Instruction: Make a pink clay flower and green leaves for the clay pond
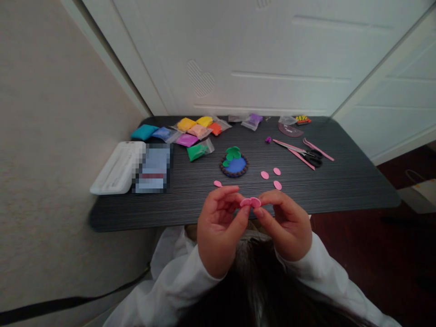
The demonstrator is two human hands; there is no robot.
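Two pink clay petals [250, 202] meet side by side between my hands, just over the table's front edge. My left hand [221, 227] pinches the left one between thumb and fingers. The right petal is gripped by my right hand [286, 222], also closed in a pinch. Flat pink clay ovals [265, 175] lie on the table beyond my right hand, and another pink piece [217, 183] is partly hidden behind my left fingers. Farther back sits a blue clay pond [236, 166] with a brown beaded rim and green clay leaves [233, 153].
Scissors [306, 153] and pink clay tools [318, 150] lie at the right beside a small purple clay bit [268, 140]. Colored clay packets [197, 131] line the back left. A white tray [117, 168] and a blurred phone-like object [154, 168] occupy the left end.
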